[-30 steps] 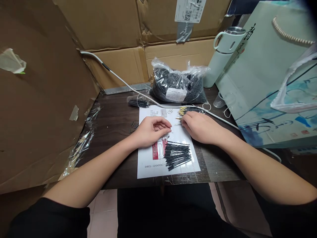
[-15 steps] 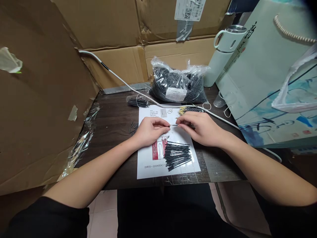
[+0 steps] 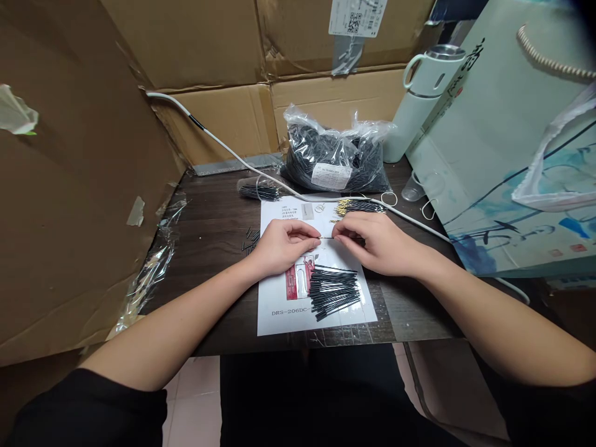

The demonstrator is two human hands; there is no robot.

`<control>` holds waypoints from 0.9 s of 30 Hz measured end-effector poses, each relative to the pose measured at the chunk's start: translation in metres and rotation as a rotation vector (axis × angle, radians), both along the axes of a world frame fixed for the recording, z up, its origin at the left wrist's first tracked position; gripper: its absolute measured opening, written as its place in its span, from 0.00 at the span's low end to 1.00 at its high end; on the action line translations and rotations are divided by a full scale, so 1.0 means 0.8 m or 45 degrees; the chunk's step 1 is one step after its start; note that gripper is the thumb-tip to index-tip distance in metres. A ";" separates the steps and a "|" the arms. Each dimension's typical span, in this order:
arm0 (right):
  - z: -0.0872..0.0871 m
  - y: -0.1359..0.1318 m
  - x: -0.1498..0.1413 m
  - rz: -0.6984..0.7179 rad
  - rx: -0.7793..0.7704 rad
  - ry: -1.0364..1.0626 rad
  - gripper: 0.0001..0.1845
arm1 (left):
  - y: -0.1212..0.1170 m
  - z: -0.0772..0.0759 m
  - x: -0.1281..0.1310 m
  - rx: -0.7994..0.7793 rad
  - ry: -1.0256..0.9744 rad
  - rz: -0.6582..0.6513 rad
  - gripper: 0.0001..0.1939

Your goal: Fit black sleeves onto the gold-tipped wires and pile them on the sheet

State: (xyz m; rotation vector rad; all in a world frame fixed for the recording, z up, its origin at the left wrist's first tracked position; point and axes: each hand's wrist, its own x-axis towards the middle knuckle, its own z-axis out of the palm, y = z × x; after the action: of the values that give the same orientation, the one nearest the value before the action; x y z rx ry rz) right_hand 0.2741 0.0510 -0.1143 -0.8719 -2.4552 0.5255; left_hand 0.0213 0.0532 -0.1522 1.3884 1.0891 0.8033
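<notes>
My left hand [image 3: 282, 246] and my right hand [image 3: 372, 241] meet over a white printed sheet [image 3: 284, 304] on a dark wooden table [image 3: 218, 217]. Both pinch the ends of one thin pin [image 3: 326, 237] between thumb and fingertips. Just below the hands lies a pile of thin black sleeved pins [image 3: 333, 290]. A small bunch of gold-tipped pins [image 3: 356, 206] rests on the sheet's far right corner, beyond my right hand.
A clear bag of black tubing [image 3: 336, 159] stands at the back, a smaller packet [image 3: 259, 189] to its left. Short black pieces [image 3: 250, 238] lie left of the sheet. A white cable [image 3: 242, 162] crosses the table. A pale flask [image 3: 418, 102] and paper bag [image 3: 507, 143] stand right; cardboard walls surround.
My right hand drew back from the gold-tipped bunch toward my left hand. The two hands closed together on a thin pin between them.
</notes>
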 end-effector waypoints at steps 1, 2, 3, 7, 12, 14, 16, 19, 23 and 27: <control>-0.001 0.000 0.000 0.002 0.003 0.002 0.10 | 0.000 0.000 0.000 0.009 0.006 -0.003 0.14; -0.001 0.000 0.000 0.002 0.009 0.003 0.10 | -0.001 0.000 0.000 0.023 0.017 -0.008 0.14; -0.002 0.000 0.000 0.001 0.017 0.006 0.10 | -0.002 0.000 0.000 0.044 0.034 -0.015 0.13; -0.005 0.001 0.000 0.013 0.054 0.019 0.10 | -0.006 0.005 0.001 0.206 0.182 -0.054 0.11; -0.008 0.000 -0.003 0.024 0.060 0.023 0.10 | -0.012 0.011 0.001 0.474 0.341 -0.090 0.08; -0.009 -0.002 -0.005 0.037 0.060 0.031 0.10 | -0.013 0.011 0.001 0.538 0.365 -0.107 0.07; -0.011 -0.003 -0.007 0.044 0.058 0.032 0.10 | -0.014 0.010 0.001 0.564 0.374 -0.118 0.07; -0.014 -0.004 -0.009 0.046 0.052 0.037 0.10 | -0.015 0.008 0.002 0.565 0.365 -0.125 0.07; -0.016 -0.003 -0.009 0.064 0.057 0.063 0.09 | -0.015 0.008 0.003 0.552 0.356 -0.122 0.06; -0.016 -0.003 -0.009 0.055 0.055 0.067 0.09 | -0.014 0.006 0.003 0.516 0.310 -0.113 0.08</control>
State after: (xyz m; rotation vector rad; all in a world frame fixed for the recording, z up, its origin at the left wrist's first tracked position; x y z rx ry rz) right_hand 0.2671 0.0486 -0.1272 -0.7791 -2.4334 0.5021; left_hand 0.0235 0.0419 -0.1475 1.9024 1.0761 0.8355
